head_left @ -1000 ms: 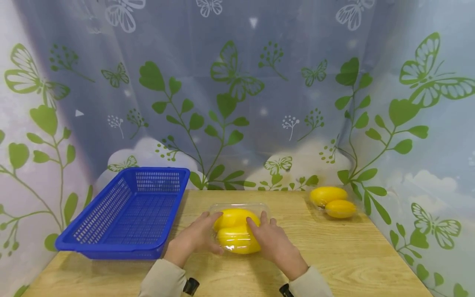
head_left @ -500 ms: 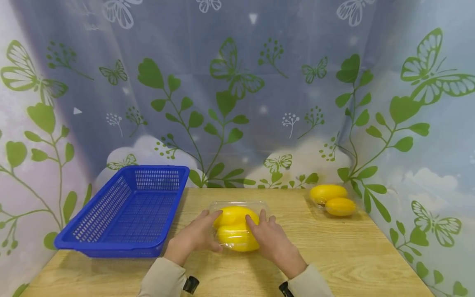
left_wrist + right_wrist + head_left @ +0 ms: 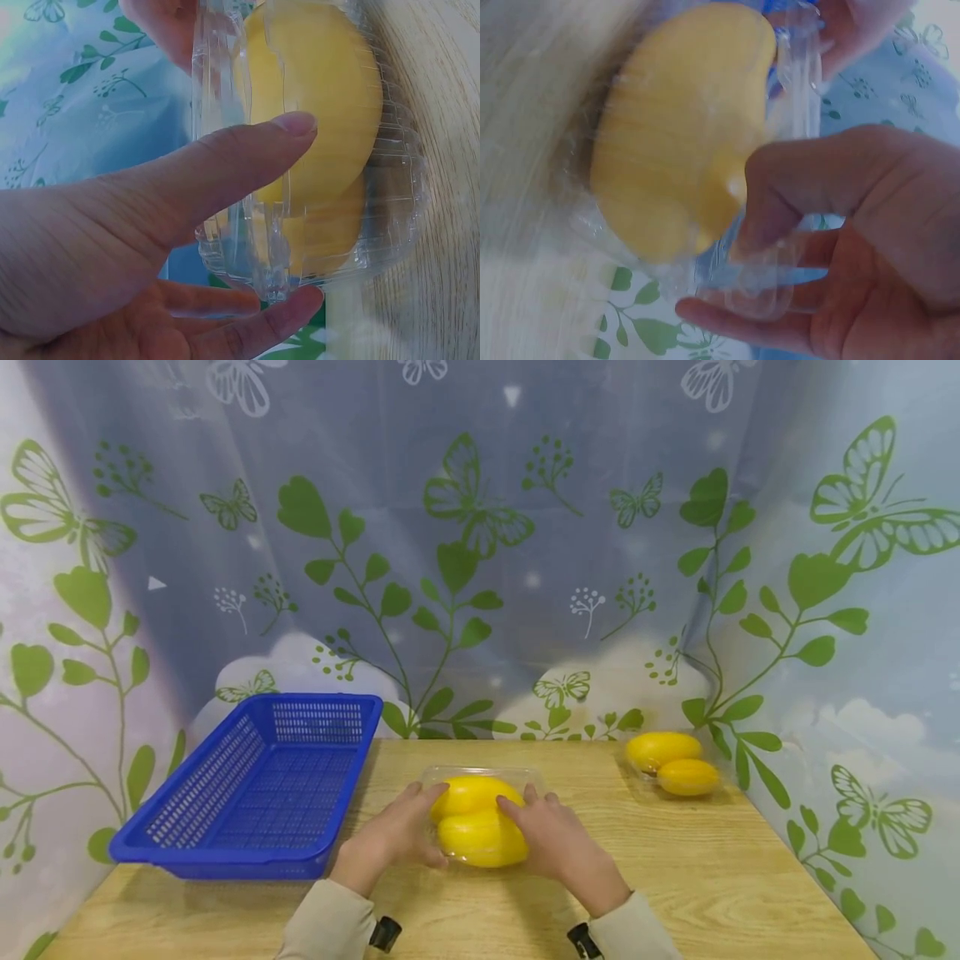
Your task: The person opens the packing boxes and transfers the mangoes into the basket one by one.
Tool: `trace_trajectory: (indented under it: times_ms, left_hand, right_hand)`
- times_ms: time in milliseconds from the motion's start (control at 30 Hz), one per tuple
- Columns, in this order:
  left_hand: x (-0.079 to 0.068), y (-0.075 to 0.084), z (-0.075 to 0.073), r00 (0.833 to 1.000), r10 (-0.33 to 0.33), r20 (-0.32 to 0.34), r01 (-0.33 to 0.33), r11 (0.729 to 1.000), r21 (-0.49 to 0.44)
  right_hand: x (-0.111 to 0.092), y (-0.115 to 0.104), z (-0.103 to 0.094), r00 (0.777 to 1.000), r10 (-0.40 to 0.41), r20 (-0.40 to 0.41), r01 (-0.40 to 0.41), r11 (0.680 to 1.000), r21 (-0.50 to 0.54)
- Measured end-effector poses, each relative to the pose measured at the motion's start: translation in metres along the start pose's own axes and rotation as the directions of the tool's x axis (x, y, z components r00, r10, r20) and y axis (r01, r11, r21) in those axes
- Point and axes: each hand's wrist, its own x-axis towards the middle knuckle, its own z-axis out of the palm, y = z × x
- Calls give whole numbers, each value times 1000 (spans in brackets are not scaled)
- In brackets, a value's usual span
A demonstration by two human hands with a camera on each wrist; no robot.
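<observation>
While two smooth yellow fruits point(image 3: 480, 839) lie against each other inside a clear plastic box point(image 3: 397, 172), the left hand point(image 3: 393, 831) grasps that box from one side and the right hand point(image 3: 558, 835) grasps it from the other, so that it sits directly between them. Whether its base touches the wooden table point(image 3: 720, 868) below the hands, I cannot tell. The left thumb point(image 3: 225, 157) crosses the box's side in front of a fruit, with fingers reaching round an end; the right thumb point(image 3: 802, 172) is bent over the plastic edge, fingers opposite it. Behind each hand come a pale sleeve and a black band point(image 3: 386, 935) near the wrist. Just left of the left hand stands a blue slotted basket point(image 3: 217, 858). Well to the right of the right hand, and farther from the person, two more yellow fruits point(image 3: 664, 752) lie touching. Beyond both hands hangs a backdrop point(image 3: 570, 410) printed with leaves and butterflies.
</observation>
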Motion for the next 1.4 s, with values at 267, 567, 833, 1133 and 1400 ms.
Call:
trace_trajectory:
  times_ms: [267, 567, 833, 1133, 1400]
  left_hand:
    - [-3, -1, -3, 1000, 6, 28, -5, 1000, -5]
    - [0, -1, -9, 999, 19, 38, -20, 1000, 16]
    - [-1, -2, -9, 998, 30, 46, -31, 999, 29]
    - [-3, -2, -9, 998, 47, 39, -48, 999, 15]
    - [-3, -2, -11, 998, 35, 45, -35, 999, -1]
  right_hand:
    - [-4, 25, -9, 996, -83, -24, 86, 959, 268]
    - [-8, 61, -24, 990, -136, 39, 100, 866, 490]
    - [-6, 87, -13, 999, -32, 38, 4, 819, 574]
    - [6, 108, 23, 980, 25, 198, -171, 617, 768]
    - [11, 118, 33, 966, -111, 234, -160, 458, 874]
